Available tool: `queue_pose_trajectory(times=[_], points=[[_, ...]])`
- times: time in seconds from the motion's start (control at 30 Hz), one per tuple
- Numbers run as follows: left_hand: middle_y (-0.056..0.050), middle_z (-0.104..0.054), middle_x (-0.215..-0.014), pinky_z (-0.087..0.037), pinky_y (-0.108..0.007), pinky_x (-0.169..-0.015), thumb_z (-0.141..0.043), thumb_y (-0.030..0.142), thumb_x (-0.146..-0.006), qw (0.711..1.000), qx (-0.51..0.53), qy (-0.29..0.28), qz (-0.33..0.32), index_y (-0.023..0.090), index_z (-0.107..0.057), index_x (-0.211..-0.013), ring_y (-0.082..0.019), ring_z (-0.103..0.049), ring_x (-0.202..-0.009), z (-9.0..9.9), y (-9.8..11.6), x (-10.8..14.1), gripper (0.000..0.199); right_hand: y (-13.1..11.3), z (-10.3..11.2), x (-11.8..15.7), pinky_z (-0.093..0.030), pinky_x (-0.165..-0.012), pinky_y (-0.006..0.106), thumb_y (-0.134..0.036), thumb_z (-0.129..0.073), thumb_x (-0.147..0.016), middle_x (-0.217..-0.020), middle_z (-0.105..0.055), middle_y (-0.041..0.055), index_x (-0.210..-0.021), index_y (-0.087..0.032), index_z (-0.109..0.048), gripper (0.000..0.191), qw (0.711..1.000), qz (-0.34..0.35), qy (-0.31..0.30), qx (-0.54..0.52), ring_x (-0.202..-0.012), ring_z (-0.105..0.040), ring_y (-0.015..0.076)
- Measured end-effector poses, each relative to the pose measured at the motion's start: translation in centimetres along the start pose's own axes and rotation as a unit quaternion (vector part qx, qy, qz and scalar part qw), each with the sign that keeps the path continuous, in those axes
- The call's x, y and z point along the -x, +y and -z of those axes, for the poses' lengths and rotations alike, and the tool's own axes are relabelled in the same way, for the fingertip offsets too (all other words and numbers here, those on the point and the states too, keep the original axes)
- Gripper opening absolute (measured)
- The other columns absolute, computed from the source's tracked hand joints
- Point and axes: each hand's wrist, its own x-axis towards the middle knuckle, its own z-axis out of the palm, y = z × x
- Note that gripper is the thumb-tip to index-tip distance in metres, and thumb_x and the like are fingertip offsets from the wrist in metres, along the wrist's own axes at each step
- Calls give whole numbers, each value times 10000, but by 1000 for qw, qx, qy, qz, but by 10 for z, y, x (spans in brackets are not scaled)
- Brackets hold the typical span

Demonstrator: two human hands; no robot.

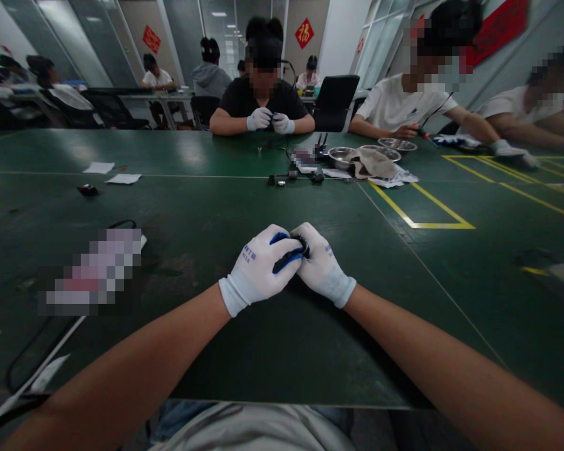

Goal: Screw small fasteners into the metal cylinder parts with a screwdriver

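Both of my hands wear white gloves with blue-and-black palms and meet just above the green table, in the middle of the view. Between them is a small black round part, mostly hidden by the fingers; its exact kind does not show. My left hand is closed, with thumb and fingers pinching it from the left. From the right, my right hand is closed around its other side, fingers curled out of sight.
A blurred-out flat object with a dark cable lies on the green table to the left. Small black parts, metal bowls and a grey cloth are farther back. Yellow tape marks the right. Several people sit around.
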Motion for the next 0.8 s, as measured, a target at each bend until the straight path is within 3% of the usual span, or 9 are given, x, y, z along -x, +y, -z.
queue_pose_trajectory(times=[0.23,0.53,0.8], points=[[-109,-637,-1134,-627,-400,-855,-636,273,-973,1000,0,-3,-5,161,-702,-1157,-235,-674,-998,0,1,0,226,0,1,1,-469,-645,317,-189,-623,-819,-790,-615,0,-877,-233,-554,101,1000,-20,-5,-13,-697,-571,175],[-99,-632,-1162,-626,-409,-878,-664,267,-950,1000,9,-10,22,190,-694,-1179,-240,-677,-1023,-2,-1,1,244,8,-2,0,-491,-689,342,-161,-609,-819,-890,-589,36,-854,-239,-546,106,1000,16,5,19,-802,-576,203],[-101,-632,-1165,-622,-414,-880,-668,264,-942,1000,4,-15,24,187,-707,-1172,-242,-671,-1018,0,0,1,246,4,1,-3,-474,-663,326,-186,-621,-824,-841,-588,18,-849,-232,-553,86,1000,-1,-21,10,-732,-555,181]])
